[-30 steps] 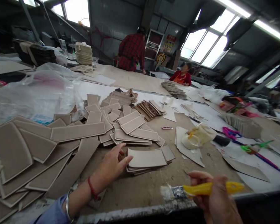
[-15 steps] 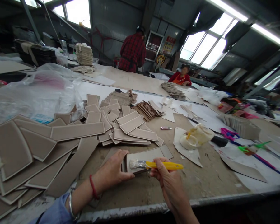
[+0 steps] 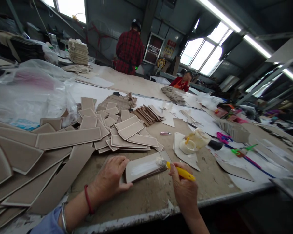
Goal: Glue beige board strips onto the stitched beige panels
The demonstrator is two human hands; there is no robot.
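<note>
My right hand (image 3: 184, 180) is closed round the yellow handle of a paintbrush (image 3: 179, 171). Its bristles, coated in white paste, rest near the right end of the top panel of a small stack of flat grey-beige panels (image 3: 134, 177). A wet white streak runs along that panel's face. At the stack's left end, my left hand (image 3: 114, 172) grips the edge, thumb at the near corner and fingers at the far one. Beyond the brush, a tub of whitish paste (image 3: 187, 147) with a smeared rim stands on a pale scrap sheet (image 3: 185, 159).
Beige stitched-edge panels (image 3: 68, 138) lie heaped on the left and ahead. A small thread snipper (image 3: 165, 133) lies past the stack. Plastic bags (image 3: 34, 94) cover the far left. Two people (image 3: 129, 52) are across the tables. The table's near edge (image 3: 146, 217) runs in front.
The brush has swept from the stack's left end to its right end, leaving a white streak. My left hand stays at the left end. The view has shifted right.
</note>
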